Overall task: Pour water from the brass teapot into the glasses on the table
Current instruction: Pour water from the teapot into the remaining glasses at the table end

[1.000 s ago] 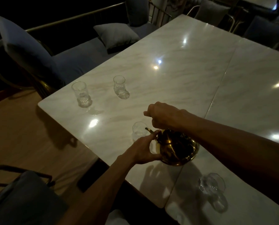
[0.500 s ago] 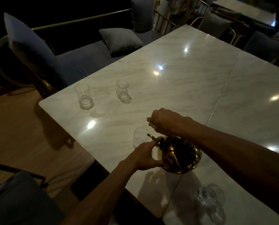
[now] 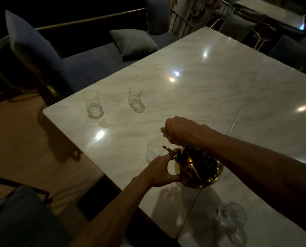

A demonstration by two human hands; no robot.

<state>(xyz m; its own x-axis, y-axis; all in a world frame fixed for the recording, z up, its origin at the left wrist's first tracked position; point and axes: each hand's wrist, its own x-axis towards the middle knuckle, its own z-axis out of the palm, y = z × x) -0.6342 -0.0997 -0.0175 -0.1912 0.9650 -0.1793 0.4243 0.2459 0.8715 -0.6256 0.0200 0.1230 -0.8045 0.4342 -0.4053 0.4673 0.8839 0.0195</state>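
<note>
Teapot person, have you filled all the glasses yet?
No finished glass is clear in this dim light. Right now the right hand grips the handle and the left hand steadies the brass teapot, its spout over the nearest glass. Two far glasses and the near-right glass wait untouched.
</note>
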